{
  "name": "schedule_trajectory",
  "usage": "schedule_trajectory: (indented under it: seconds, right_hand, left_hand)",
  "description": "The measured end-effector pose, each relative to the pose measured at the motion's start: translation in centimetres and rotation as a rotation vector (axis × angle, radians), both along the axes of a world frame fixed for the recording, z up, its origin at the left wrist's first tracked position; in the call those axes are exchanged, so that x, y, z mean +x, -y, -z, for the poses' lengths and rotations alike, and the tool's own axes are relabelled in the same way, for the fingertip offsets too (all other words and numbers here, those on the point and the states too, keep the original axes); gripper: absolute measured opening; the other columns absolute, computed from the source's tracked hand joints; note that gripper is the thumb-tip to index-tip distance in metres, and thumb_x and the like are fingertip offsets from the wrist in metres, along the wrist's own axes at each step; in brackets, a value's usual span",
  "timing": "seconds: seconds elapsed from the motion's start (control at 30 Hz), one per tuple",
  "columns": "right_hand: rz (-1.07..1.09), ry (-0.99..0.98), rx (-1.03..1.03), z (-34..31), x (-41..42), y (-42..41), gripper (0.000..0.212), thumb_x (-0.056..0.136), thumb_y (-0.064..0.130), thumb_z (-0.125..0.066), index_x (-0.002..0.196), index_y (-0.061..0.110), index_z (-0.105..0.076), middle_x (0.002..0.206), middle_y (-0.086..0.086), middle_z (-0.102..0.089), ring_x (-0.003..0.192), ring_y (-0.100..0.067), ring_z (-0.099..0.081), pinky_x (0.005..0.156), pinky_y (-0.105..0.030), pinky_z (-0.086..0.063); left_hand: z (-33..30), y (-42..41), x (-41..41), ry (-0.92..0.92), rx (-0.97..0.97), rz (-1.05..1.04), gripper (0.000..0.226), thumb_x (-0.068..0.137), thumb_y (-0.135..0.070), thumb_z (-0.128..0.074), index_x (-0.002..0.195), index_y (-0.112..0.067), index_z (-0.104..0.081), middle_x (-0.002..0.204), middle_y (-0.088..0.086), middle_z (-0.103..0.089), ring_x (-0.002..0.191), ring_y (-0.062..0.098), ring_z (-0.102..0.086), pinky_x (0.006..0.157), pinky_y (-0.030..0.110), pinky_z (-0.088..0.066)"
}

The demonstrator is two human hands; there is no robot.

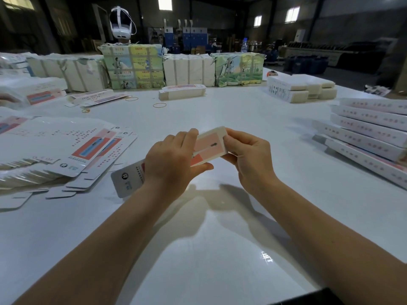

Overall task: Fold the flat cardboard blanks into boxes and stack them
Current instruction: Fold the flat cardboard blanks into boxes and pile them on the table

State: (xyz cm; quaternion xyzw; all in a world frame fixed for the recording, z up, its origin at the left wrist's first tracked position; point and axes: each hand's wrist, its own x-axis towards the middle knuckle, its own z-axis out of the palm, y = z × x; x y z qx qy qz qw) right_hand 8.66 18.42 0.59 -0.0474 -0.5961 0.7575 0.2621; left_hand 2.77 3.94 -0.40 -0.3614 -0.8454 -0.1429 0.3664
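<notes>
A long, narrow pink-and-white cardboard box (209, 146) is held above the white table (220, 227), its far end pointing up and away. My left hand (174, 164) grips its middle, thumb underneath and fingers over the top. My right hand (251, 155) pinches the far end, fingers curled round the edge. The near end (127, 181) sticks out below my left wrist. A fanned pile of flat blanks (66, 150) lies to the left. Finished long boxes (365, 133) are stacked at the right.
Wrapped bundles of cartons (134, 67) line the far side of the table, with a white headset (121, 23) on top. A small stack of blanks (182, 92) and white boxes (301, 88) sit beyond. Rubber bands (159, 105) lie loose.
</notes>
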Motion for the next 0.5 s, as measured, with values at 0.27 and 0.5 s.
schedule_trajectory:
  seconds: [0.27, 0.5]
  right_hand:
    - [0.25, 0.043, 0.475, 0.3, 0.4, 0.1, 0.034, 0.09, 0.008, -0.057, 0.081, 0.036, -0.072, 0.086, 0.001, -0.064, 0.075, -0.004, -0.059, 0.073, -0.016, -0.046]
    - [0.429, 0.005, 0.676, 1.2, 0.0, 0.9, 0.021, 0.09, 0.01, -0.06, 0.105, 0.015, -0.074, 0.086, -0.002, -0.06, 0.076, -0.008, -0.056, 0.071, -0.011, -0.042]
  left_hand:
    - [0.0, -0.3, 0.1, -0.06, -0.129, -0.096, 0.077, 0.055, -0.049, -0.084, 0.109, 0.0, -0.064, 0.083, 0.014, -0.067, 0.064, 0.034, -0.062, 0.052, 0.034, -0.047]
    - [0.2, -0.8, 0.7, 0.022, -0.089, -0.129, 0.075, 0.058, -0.052, -0.082, 0.107, 0.001, -0.064, 0.077, 0.014, -0.066, 0.059, 0.032, -0.061, 0.047, 0.032, -0.044]
